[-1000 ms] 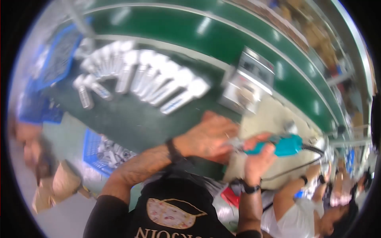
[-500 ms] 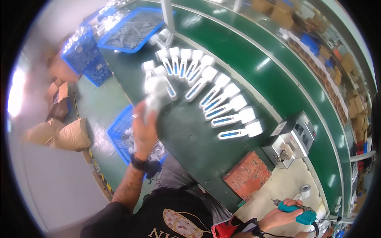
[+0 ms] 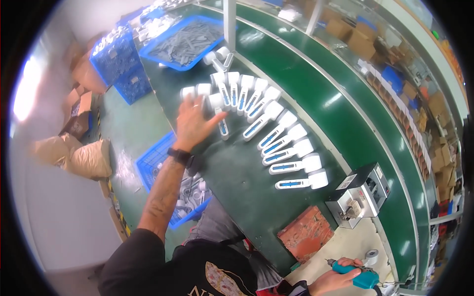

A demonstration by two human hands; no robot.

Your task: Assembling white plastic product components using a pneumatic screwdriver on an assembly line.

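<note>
My left hand (image 3: 193,123) reaches out over the near end of a fanned row of white handled parts with blue inlays (image 3: 266,133) on the dark green bench (image 3: 237,182). Its fingers are spread and rest on or just above the nearest white parts (image 3: 197,92); whether it grips one I cannot tell. A black band sits on that wrist. My right hand (image 3: 340,274) is low at the bottom edge, closed around a teal electric screwdriver (image 3: 356,276) above a pale mat.
A blue tray of grey parts (image 3: 185,42) and a blue crate (image 3: 118,64) stand at the far left. Another blue crate of white parts (image 3: 168,182) sits beside my knee. A small grey machine (image 3: 358,195) and an orange-brown pad (image 3: 306,232) lie right. A green conveyor (image 3: 345,98) runs behind.
The view has swung left and my left hand has moved further out along the row of white parts. My right hand with the screwdriver stays low at the right.
</note>
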